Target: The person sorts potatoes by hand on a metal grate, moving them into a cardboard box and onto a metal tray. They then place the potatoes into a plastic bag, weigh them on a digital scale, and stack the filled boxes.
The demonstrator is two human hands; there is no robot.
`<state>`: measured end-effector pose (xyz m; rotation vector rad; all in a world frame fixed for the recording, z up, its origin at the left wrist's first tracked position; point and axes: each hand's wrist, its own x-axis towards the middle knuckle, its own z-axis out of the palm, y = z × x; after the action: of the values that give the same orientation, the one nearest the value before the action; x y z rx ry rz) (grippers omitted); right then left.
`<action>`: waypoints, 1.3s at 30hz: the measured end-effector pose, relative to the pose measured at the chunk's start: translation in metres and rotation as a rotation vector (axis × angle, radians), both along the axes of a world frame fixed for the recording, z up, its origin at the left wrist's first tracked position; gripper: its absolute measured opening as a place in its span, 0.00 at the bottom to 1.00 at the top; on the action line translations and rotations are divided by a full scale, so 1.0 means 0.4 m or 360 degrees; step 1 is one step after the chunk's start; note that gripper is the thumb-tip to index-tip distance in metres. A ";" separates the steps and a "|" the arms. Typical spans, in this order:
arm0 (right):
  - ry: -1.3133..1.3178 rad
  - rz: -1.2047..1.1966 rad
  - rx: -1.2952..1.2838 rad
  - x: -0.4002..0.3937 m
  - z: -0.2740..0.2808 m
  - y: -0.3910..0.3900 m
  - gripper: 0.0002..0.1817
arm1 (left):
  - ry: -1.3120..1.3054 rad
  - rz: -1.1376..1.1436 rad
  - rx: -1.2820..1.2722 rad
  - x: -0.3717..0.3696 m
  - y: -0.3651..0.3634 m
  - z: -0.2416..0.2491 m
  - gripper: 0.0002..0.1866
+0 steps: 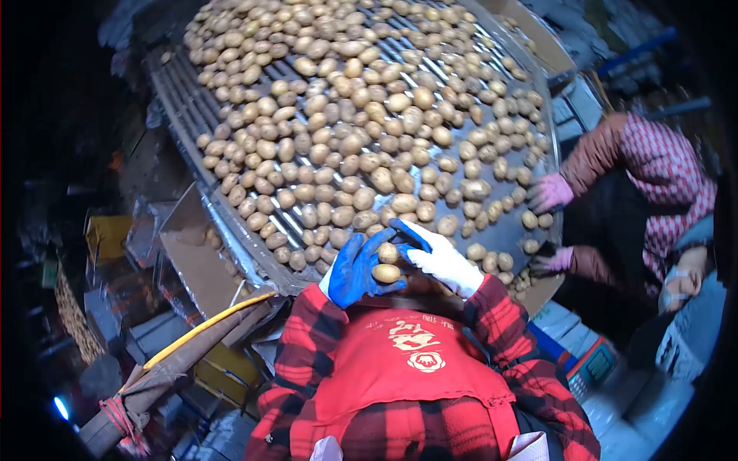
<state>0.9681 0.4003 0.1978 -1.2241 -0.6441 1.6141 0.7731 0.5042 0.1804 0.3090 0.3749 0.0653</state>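
Observation:
My left hand (357, 269), in a blue-coated glove, is cupped palm up at the near edge of the potato table. Two potatoes lie in it, an upper potato (388, 253) by the fingers and a lower potato (386, 273) nearer the thumb side. Close on the right is my right hand (442, 260), in a white glove with blue fingers. Its fingers are stretched toward the left hand and stand apart, with nothing visible between them. Many loose potatoes (361, 161) cover the table just beyond both hands.
The sorting table has dark rollers (184, 92) and a metal rim. Cardboard boxes stand at its left (192, 261) and right sides. A co-worker's pink-gloved hand (550, 192) reaches over the right rim. A yellow-edged bar (207, 330) runs along my left.

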 end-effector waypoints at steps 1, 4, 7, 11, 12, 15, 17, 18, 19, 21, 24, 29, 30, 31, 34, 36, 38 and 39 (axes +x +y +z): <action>-0.0029 -0.0022 -0.0007 -0.003 -0.006 -0.027 0.34 | 0.0008 -0.0056 -0.0007 0.009 -0.008 -0.002 0.44; -0.0041 -0.0333 -0.0109 -0.019 -0.031 -0.117 0.32 | -0.0006 -0.0269 -0.0033 0.046 -0.032 -0.012 0.46; 0.0188 -0.0432 -0.0282 -0.004 -0.053 -0.217 0.30 | -0.0025 -0.0454 -0.0139 0.084 -0.066 -0.002 0.44; 0.0373 -0.0862 -0.0150 -0.042 -0.077 -0.319 0.27 | 0.0027 -0.0685 -0.0145 0.134 -0.121 -0.023 0.40; 0.0339 -0.0926 -0.0026 -0.048 -0.088 -0.349 0.29 | 0.0016 -0.0747 -0.0137 0.144 -0.138 -0.032 0.40; 0.0345 -0.1121 0.0012 -0.083 -0.087 -0.423 0.32 | 0.0189 -0.0948 0.0048 0.176 -0.195 -0.006 0.37; 0.0482 -0.1177 -0.0111 -0.098 -0.118 -0.487 0.33 | 0.0261 -0.1168 0.0073 0.207 -0.237 -0.003 0.29; 0.0569 -0.1190 -0.0092 -0.103 -0.116 -0.520 0.32 | 0.0294 -0.1280 0.0150 0.212 -0.263 -0.009 0.26; 0.0633 -0.1222 -0.0003 -0.107 -0.142 -0.564 0.32 | 0.0475 -0.1314 0.0226 0.223 -0.308 -0.028 0.24; 0.0659 -0.1304 0.0040 -0.131 -0.171 -0.661 0.34 | 0.0424 -0.1417 0.0186 0.235 -0.382 -0.031 0.23; 0.0637 -0.1501 -0.0004 -0.152 -0.148 -0.796 0.32 | 0.0428 -0.1638 -0.0067 0.264 -0.513 -0.116 0.22; 0.0683 -0.1785 0.0005 -0.154 -0.180 -0.961 0.29 | 0.0433 -0.1901 0.0151 0.359 -0.678 -0.101 0.23; 0.0534 -0.1850 0.0041 -0.146 -0.182 -0.981 0.28 | 0.0441 -0.1908 0.0159 0.379 -0.698 -0.106 0.23; 0.0551 -0.1890 0.0022 -0.131 -0.172 -0.993 0.28 | 0.0432 -0.1938 0.0204 0.403 -0.719 -0.109 0.23; 0.0371 -0.1907 0.0060 -0.088 -0.194 -1.031 0.28 | 0.0401 -0.1935 0.0368 0.450 -0.761 -0.104 0.22; 0.0170 -0.1880 0.0110 -0.079 -0.199 -1.046 0.29 | 0.0402 -0.1868 0.0331 0.464 -0.773 -0.095 0.21; 0.0203 -0.1876 0.0069 -0.082 -0.199 -1.060 0.26 | 0.0439 -0.1874 0.0332 0.461 -0.779 -0.106 0.21; 0.0495 -0.1894 -0.0053 -0.086 -0.164 -1.050 0.26 | 0.0432 -0.1873 0.0278 0.449 -0.780 -0.109 0.21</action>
<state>0.9339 -0.0197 0.1321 -1.0076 0.3134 0.7467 0.9529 0.1923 0.1369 0.6741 0.4081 -1.1116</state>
